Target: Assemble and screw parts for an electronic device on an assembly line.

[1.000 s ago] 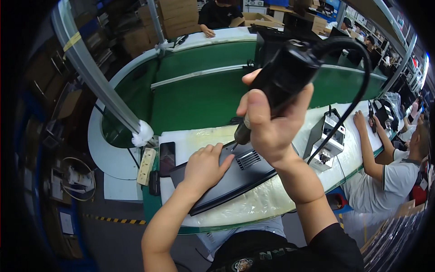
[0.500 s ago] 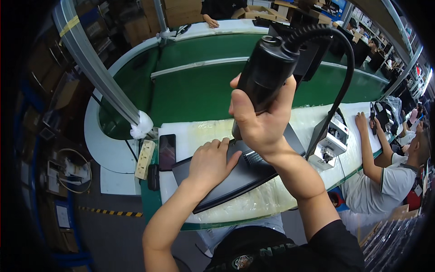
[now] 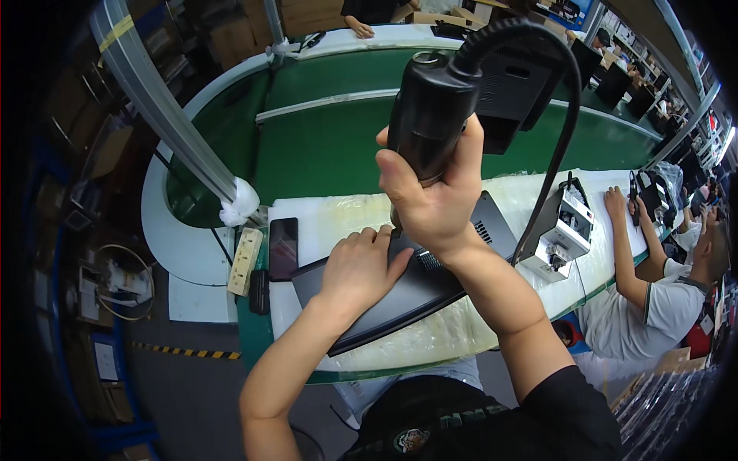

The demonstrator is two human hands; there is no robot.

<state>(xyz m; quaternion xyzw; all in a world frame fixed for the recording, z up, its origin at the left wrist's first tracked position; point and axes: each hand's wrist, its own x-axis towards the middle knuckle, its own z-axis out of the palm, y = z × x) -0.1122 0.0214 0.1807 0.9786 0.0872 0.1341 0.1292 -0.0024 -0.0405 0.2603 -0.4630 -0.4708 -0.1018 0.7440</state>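
One bare left hand (image 3: 357,269) lies palm down, fingers together and thumb spread away, on a dark grey panel (image 3: 415,296) set near the front edge of the desk (image 3: 257,330), beneath both hands. To its right, the right hand (image 3: 434,188) wraps around a black power screwdriver (image 3: 430,115), nearly upright, its bit hidden. Pale lettering (image 3: 465,419) marks the person's black shirt (image 3: 500,438).
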